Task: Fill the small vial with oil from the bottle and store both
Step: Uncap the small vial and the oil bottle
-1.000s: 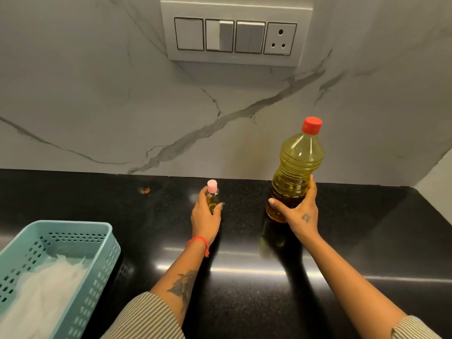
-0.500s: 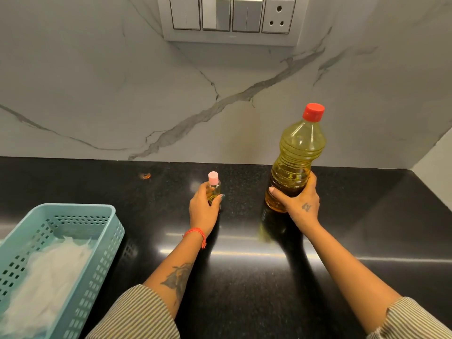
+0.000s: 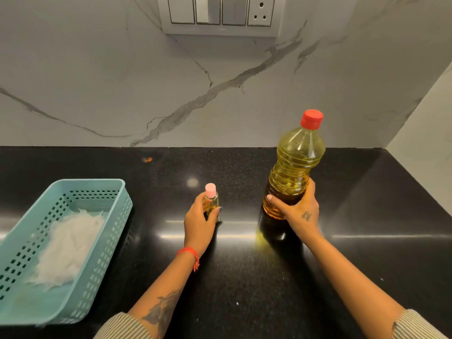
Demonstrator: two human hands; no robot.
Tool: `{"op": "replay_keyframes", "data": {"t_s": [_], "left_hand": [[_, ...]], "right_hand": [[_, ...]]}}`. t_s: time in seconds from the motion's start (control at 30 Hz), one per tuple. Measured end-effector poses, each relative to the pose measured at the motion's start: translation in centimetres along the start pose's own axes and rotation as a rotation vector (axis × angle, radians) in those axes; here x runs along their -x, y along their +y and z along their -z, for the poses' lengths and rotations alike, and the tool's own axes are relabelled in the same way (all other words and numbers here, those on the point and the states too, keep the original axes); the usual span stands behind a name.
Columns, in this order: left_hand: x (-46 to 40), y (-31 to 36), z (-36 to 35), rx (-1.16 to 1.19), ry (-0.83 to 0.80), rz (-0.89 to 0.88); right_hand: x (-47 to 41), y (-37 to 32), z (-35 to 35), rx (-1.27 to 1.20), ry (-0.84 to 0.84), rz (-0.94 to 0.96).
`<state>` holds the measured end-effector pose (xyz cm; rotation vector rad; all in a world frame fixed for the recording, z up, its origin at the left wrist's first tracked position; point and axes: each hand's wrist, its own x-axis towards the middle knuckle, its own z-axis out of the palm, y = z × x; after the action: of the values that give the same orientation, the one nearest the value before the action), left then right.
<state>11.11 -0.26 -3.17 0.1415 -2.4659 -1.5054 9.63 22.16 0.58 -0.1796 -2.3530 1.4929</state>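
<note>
A teal basket (image 3: pixel 73 241) sits off to the left on the black counter (image 3: pixel 244 277) with something white (image 3: pixel 66 243) in it. Left hand (image 3: pixel 199 222) wraps the pink-capped vial (image 3: pixel 211 201) of oil, right hand (image 3: pixel 297 211) grips the red-capped oil bottle (image 3: pixel 293 162) low down — both upright, capped, near the counter's middle.

a teal perforated basket (image 3: pixel 117 192) holding white fluff (image 3: pixel 68 243) sat on the black bench (image 3: pixel 244 277), under a wall switch panel (image 3: pixel 220 15)

The person wears striped sleeves (image 3: pixel 127 326) pushed up. The left wrist has a red thread bracelet (image 3: pixel 189 253); the left forearm and right hand (image 3: pixel 300 211) carry dark tattoos.
</note>
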Motion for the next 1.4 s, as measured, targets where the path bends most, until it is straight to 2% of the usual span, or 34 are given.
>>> {"op": "replay_keyframes", "data": {"t_s": [0.67, 0.87, 0.9, 0.97, 1.03, 1.07, 1.27, 1.4], "left_hand": [[8.8, 0.4, 2.5, -0.044, 0.000, -0.019], [9.8, 0.7, 2.8, -0.030, -0.003, -0.009], [9.8, 0.7, 2.9, -0.020, -0.009, 0.000], [10.0, 0.9, 2.9, 0.005, -0.016, 0.011], [10.1, 1.0, 3.0, 0.022, -0.021, 0.017], [10.1, 1.1, 3.0, 0.027, -0.022, 0.019], [9.9, 1.5, 3.4, 0.015, -0.023, 0.001], [9.6, 1.6, 3.6, -0.005, -0.037, 0.002]], "right_hand": [[9.9, -0.1, 3.8, -0.032, 0.007, -0.024], [10.2, -0.7, 4.4, -0.067, -0.086, -0.049], [10.5, -0.8, 4.6, -0.077, -0.075, -0.056], [11.8, -1.1, 5.0, -0.057, 0.059, -0.074], [13.9, -1.8, 5.2, -0.007, 0.210, -0.018], [14.9, -2.3, 5.1, 0.004, 0.217, 0.033], [14.8, -6.1, 1.5, 0.042, -0.191, 0.294], [11.6, -7.8, -2.4, 0.204, -0.334, 0.470]]}}
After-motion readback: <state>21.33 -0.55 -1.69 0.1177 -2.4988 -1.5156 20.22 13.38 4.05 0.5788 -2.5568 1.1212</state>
